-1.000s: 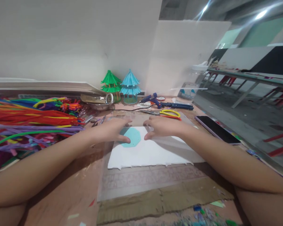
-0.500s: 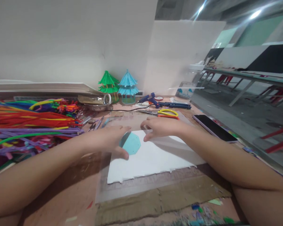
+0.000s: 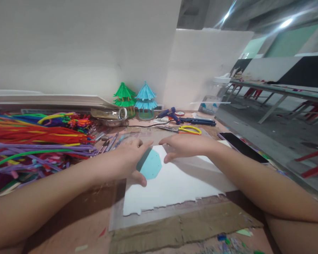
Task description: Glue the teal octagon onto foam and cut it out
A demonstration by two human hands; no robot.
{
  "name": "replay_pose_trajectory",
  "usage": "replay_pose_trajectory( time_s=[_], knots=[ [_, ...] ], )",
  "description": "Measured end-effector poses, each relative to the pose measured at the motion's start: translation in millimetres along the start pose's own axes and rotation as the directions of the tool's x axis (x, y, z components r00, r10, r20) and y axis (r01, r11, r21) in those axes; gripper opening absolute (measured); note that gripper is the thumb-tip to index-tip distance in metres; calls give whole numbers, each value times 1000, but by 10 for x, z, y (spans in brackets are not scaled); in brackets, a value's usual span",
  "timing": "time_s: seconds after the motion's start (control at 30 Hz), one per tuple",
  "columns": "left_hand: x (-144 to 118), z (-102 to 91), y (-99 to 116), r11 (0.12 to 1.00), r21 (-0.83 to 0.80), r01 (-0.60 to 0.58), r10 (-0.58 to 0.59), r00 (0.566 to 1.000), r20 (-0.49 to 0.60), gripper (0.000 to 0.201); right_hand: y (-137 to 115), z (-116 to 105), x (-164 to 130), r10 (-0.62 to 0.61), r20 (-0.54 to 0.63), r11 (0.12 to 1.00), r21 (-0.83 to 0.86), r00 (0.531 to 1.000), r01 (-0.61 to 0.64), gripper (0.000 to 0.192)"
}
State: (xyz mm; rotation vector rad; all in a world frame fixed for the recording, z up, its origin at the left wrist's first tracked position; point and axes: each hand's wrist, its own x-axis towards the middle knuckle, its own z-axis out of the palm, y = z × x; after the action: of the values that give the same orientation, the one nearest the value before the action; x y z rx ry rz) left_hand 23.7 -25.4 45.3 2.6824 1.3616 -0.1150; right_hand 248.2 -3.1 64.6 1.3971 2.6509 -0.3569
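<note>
Two bare forearms, entering from lower left and lower right of the frame, uncovered along all visible length. No sleeve, cuff or glove anywhere on them. Bare left hand (image 3: 128, 160) near the middle of the frame, without ring, watch or bracelet. Bare right hand (image 3: 187, 145) a little right of centre, also without any jewellery. Short, unpainted fingernails, as far as visible.
</note>
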Motion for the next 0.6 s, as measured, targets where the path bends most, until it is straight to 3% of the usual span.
replay_pose_trajectory(
  time_s=[0.07,0.13,0.17,0.27,0.3,0.37,0.47,0.6],
  knots=[
    [-51,-74,-16,998,21,-65,67,989,-132,120,21,-91,-47,17,-48,999,29,999,-15,47],
    [-121,-187,-36,990,40,-133,138,930,-340,104,34,-201,-136,36,-177,998,54,984,-27,41],
    [-161,-250,-41,987,61,-147,158,873,-461,93,33,-255,-196,35,-263,998,62,964,-20,40],
    [-286,-417,-23,974,198,-111,224,611,-759,70,-6,-361,-409,13,-495,999,48,869,12,37],
    [-323,-455,-8,966,243,-93,254,537,-804,67,-29,-373,-479,9,-555,999,35,831,12,37],
    [-381,-503,25,949,307,-66,303,444,-843,63,-76,-368,-596,14,-646,1000,-7,763,-24,39],
    [-433,-527,63,937,347,-47,338,381,-861,63,-114,-333,-706,9,-711,997,-45,704,-58,42],
    [-465,-529,91,932,361,-36,350,359,-865,58,-79,-311,-761,-28,-724,1000,-20,690,21,42]
  ],
)
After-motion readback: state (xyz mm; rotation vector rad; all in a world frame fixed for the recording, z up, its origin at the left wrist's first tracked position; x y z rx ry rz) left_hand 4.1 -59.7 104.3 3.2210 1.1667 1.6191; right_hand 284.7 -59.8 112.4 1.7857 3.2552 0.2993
